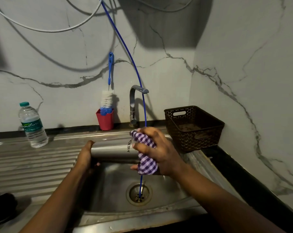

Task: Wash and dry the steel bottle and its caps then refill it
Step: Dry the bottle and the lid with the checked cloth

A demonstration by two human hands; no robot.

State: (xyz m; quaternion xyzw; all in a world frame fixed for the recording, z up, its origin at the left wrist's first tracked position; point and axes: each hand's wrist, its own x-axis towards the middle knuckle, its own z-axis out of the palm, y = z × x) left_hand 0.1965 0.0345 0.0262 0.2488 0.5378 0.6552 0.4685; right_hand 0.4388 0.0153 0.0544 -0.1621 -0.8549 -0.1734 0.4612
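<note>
The steel bottle (112, 151) lies horizontally above the sink basin (108, 187), with dark lettering near its right end. My left hand (85, 155) grips its left end. My right hand (154, 150) holds a purple checked cloth (146, 163) wrapped round the bottle's right end. The bottle's mouth is hidden under the cloth. No caps are plainly visible.
A blue tube (143, 105) hangs down into the drain (139, 194). The tap (134, 105) stands behind. A brown basket (194, 128) sits at right, a plastic water bottle (33, 125) on the left drainboard, a bottle brush (107, 101) in a red cup (105, 121). A dark object (3, 206) lies at the left edge.
</note>
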